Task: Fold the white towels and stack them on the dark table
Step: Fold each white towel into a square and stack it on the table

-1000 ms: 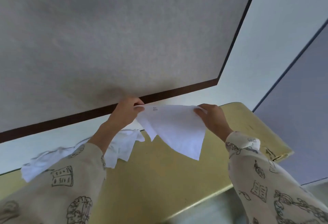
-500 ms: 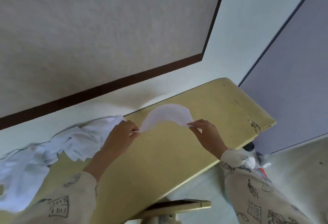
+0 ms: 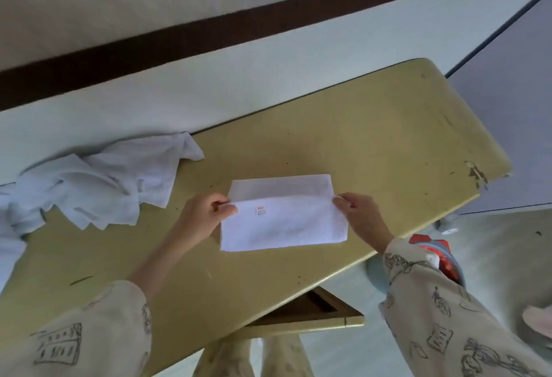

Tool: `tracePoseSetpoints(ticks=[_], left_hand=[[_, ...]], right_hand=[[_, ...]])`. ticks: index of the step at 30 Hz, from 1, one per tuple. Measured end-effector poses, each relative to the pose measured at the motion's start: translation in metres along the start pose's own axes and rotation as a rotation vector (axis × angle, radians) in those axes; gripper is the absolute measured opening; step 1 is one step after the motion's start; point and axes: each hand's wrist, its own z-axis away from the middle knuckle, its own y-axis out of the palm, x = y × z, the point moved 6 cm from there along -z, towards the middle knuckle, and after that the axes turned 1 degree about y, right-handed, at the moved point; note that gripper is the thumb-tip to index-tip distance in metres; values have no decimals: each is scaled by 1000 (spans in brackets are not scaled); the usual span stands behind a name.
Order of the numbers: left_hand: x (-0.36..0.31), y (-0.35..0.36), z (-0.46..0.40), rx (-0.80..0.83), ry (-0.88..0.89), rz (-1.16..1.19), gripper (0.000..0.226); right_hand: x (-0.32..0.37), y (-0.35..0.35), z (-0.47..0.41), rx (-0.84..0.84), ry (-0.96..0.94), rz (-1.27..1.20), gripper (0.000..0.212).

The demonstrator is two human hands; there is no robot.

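Towel in hand: a small white rectangular cloth towel [image 3: 283, 223] lies on the yellowish-olive table top [image 3: 373, 137], near the table's front edge and about midway along it. Its near layer is folded over the far layer, whose strip shows along the back edge. A tiny red and dark printed mark sits near the upper left of the top layer.

Left hand: the left hand [image 3: 206, 217] is at the towel's left end, thumb and curled fingers pinching the upper left corner of the folded layer.

Right hand: the right hand [image 3: 357, 215] is at the towel's right end, fingers curled and pinching the upper right corner of the same layer.

Sleeves: both arms wear loose cream sleeves [image 3: 442, 323] printed with dark line drawings.

Unfolded towels: a crumpled heap of white cloth towels [image 3: 101, 185] lies on the left part of the table, against the wall, well apart from the folded towel.

Table: the worn top has chipped paint at its right corner and small dark specks across it.

Surroundings: a pale wall with a dark brown band [image 3: 179, 39] rises behind the table. A red patterned object [image 3: 433, 252] shows beside the right sleeve, below the table edge; what it is I cannot tell.
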Motion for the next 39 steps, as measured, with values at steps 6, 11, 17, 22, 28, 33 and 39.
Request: tracePoseSetpoints(ticks=[6, 11, 17, 22, 28, 33, 39], left_hand=[[-4, 7, -44, -110, 137, -32, 15], [18, 10, -54, -74, -7, 198, 20], [25, 8, -55, -70, -52, 237, 27], [17, 7, -55, -53, 20, 79, 15], [21, 1, -55, -110, 80, -144, 8], [30, -5, -55, -92, 40, -98, 8], [43, -10, -51, -132, -95, -4, 8]], right_hand=[[-4, 6, -42, 0, -43, -122, 18], [-4, 13, -66, -8, -66, -232, 12], [-4, 14, -80, -35, -121, -183, 10], [19, 18, -82, -1, -424, 224, 12], [27, 28, -92, 138, -508, 349, 11], [24, 30, -97, 205, -427, 313, 8], [22, 29, -98, 182, -376, 250, 8]])
